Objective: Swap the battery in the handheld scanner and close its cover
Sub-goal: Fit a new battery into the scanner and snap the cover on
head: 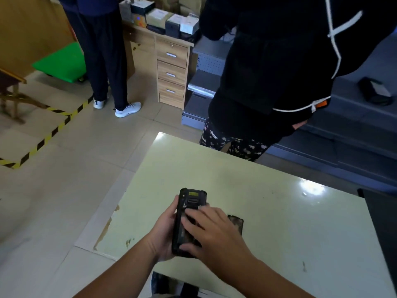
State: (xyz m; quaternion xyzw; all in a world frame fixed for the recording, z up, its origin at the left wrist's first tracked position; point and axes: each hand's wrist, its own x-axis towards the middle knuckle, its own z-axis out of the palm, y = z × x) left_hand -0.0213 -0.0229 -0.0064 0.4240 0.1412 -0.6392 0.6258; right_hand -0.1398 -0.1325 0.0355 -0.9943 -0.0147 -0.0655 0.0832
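A black handheld scanner (189, 203) is held back side up over the pale green table (268, 211). My left hand (164, 231) grips it from the left edge and underneath. My right hand (212, 233) lies flat over the scanner's lower back, fingers spread and pressing on the battery area, which it hides. A dark flat piece (236, 222), a cover or a battery, lies on the table just right of my right hand, partly hidden by it.
A person in dark clothes (268, 72) stands at the table's far edge. Another person (103, 50) stands by a wooden drawer unit (171, 72) stacked with boxes. Yellow-black tape (49, 136) marks the tiled floor. A dark object (384, 222) lies at the table's right edge.
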